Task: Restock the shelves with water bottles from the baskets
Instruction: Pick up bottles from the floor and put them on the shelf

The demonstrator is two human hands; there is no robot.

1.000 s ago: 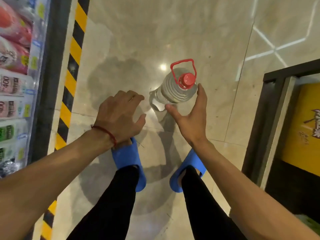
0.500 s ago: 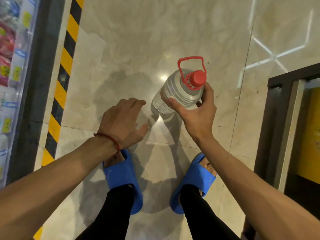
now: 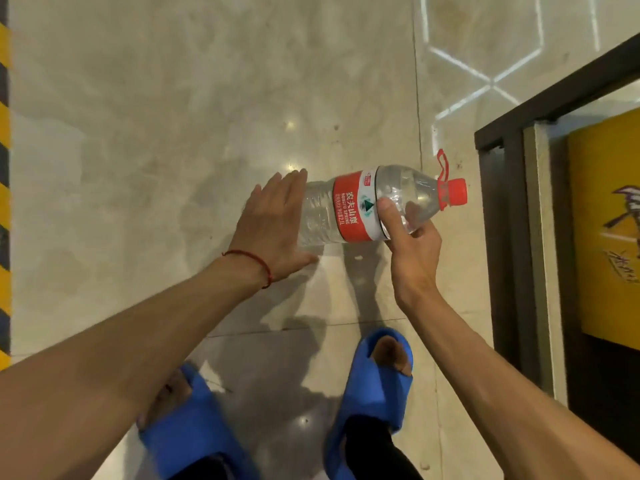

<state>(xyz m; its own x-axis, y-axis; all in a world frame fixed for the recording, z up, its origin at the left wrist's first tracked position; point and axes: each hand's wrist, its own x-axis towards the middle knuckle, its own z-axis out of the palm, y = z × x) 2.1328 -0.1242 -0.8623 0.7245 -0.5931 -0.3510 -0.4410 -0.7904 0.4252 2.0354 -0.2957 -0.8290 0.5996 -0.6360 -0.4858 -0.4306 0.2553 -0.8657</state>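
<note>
A wide, shiny stone floor (image 3: 173, 116) was seen under everything. It looked hard and slippery, so a dropped bottle could be cracked on it or sent rolling away. At the right edge a dark frame (image 3: 512, 237) with a yellow panel (image 3: 606, 220) was seen; whether it was the shelf could not be told, and no basket was seen. The water bottle (image 3: 349, 211) was held on its side in the air above the floor, near that frame, with its top end pointed to the right. It looked big and full, so it was judged to be heavy. The right hand (image 3: 412, 244) was wrapped round the bottle's top part, with the thumb laid on top by the label and the other fingers curled underneath. The left hand (image 3: 273, 223) was laid flat, fingers straight, against the bottle's bottom end, and nothing was gripped by it. Because only one hand was really closed on the smooth plastic, the bottle could be let slip if the flat hand were pulled away too soon. The blue slippers (image 3: 377, 379) were right below, with toes bare, so feet could be hurt by a fall. The red cap (image 3: 454, 192) could be knocked on the frame if the bottle were swung in quickly. The thin red carry loop (image 3: 442, 164) could be caught on an edge.
</note>
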